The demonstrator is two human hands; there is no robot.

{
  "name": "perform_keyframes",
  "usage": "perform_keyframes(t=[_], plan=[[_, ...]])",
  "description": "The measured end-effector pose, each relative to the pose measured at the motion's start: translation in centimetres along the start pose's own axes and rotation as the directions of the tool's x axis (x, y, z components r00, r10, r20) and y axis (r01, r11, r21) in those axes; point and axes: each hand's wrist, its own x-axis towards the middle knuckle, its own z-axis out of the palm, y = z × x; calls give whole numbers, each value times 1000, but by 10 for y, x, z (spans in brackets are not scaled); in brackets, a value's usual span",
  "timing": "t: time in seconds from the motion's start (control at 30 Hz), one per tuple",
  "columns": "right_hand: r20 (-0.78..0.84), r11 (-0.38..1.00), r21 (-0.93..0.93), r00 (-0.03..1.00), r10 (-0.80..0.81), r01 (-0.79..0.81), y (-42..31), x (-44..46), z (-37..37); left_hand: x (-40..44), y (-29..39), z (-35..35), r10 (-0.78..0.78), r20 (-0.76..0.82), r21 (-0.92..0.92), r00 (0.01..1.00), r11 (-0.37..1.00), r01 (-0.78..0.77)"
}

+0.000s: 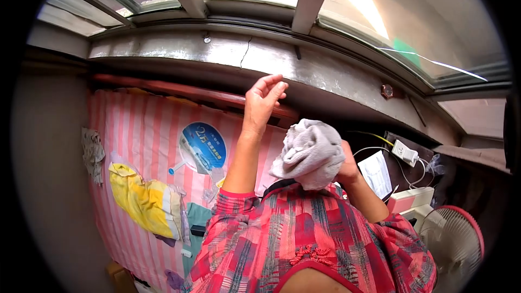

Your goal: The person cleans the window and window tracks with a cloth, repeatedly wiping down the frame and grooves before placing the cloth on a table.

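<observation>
A crumpled light-grey cloth [313,154] is bunched up in front of my chest. My right hand [347,164] grips it from the right side, its fingers mostly hidden behind the folds. Forward and to the left, my left hand [265,97] is raised near the windowsill [228,54], its fingers loosely bent, the thumb apart and nothing visible between them. The sill is grey and worn, with a dark crack running across it.
On the left, a pink striped bed sheet [146,125] carries a blue round hand fan [203,147] and a yellow-and-white cloth [144,198]. To the right are a white power socket [404,152] with cables and an electric fan [453,239]. Framed window panes [412,21] rise beyond the sill.
</observation>
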Motion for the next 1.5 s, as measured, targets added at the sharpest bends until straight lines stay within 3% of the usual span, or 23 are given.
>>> perform_keyframes(t=[0.07, 0.13, 0.27, 0.33, 0.47, 0.5, 0.57, 0.63, 0.67, 0.73, 0.87, 0.93, 1.0, 1.07, 1.1, 1.13, 1.17, 1.2, 1.23, 1.33, 1.47, 1.5], plan=[[87, 997, 75, 996, 8, -15, 1, 15, 0, 21, 3, -3, 76, -81, 92, 994, 993, -68], [114, 993, 99, 992, 46, -58, 0, 29, -2, 49, 9, -5, 199, -121, 325, 972, 934, -151], [143, 984, 155, 988, 66, -88, -6, 52, -14, 92, 52, 16, 385, -132, 442, 914, 848, -293], [144, 974, 205, 987, 72, -101, -7, 59, -17, 112, 69, 32, 525, -152, 304, 837, 831, -466], [110, 987, 147, 993, 53, -69, -4, 66, -26, 117, 102, 71, 610, -159, 70, 776, 791, -607], [113, 983, 184, 994, -13, -8, -9, 65, -26, 118, 102, 77, 607, -127, 51, 784, 794, -606], [130, 976, 168, 984, 117, -139, -16, 57, -30, 110, 103, 89, 584, -93, 112, 806, 811, -575], [91, 982, 178, 995, 44, -60, -16, 50, -28, 117, 93, 87, 613, -107, 144, 783, 789, -597], [68, 983, 177, 995, -66, 53, -5, 48, -28, 117, 91, 86, 614, -94, 116, 783, 788, -604], [115, 975, 222, 993, -12, -14, -3, 36, -31, 113, 95, 94, 635, -61, 166, 770, 768, -619], [94, 972, 233, 995, -41, 18, -1, 15, -29, 108, 90, 112, 625, -10, 175, 781, 770, -614], [62, 988, 154, 997, -37, 27, 6, 4, -31, 103, 86, 126, 606, 42, 201, 794, 774, -601], [24, 994, 83, 997, 67, -69, -10, -7, -34, 95, 80, 151, 611, 80, 239, 787, 755, -611], [50, 989, 137, 997, 53, -59, 3, -17, -46, 95, 65, 174, 699, 139, 287, 702, 650, -704], [18, 986, 148, 997, 69, -71, 5, -24, -52, 86, 66, 185, 661, 159, 355, 733, 655, -667], [-5, 980, 180, 996, 91, -88, 1, -28, -51, 92, 56, 192, 745, 268, 448, 611, 465, -763], [-29, 972, 212, 993, 112, -103, -4, -31, -51, 84, 57, 205, 687, 242, 365, 686, 591, -720], [-52, 962, 246, 990, 133, -117, -9, -34, -51, 83, 51, 215, 674, 251, 320, 694, 619, -717], [-91, 963, 256, 990, 104, -77, -5, -32, -51, 84, 45, 225, 724, 264, 285, 638, 573, -768], [-133, 967, 252, 988, 79, -44, 6, -35, -61, 82, 32, 247, 725, 339, 153, 600, 587, -795], [-131, 967, 255, 990, 60, -25, 3, -29, -63, 78, 35, 225, 625, 427, 146, 653, 665, -732], [-122, 966, 257, 991, 54, -21, 3, -27, -64, 78, 37, 207, 524, 422, 237, 740, 724, -648]])
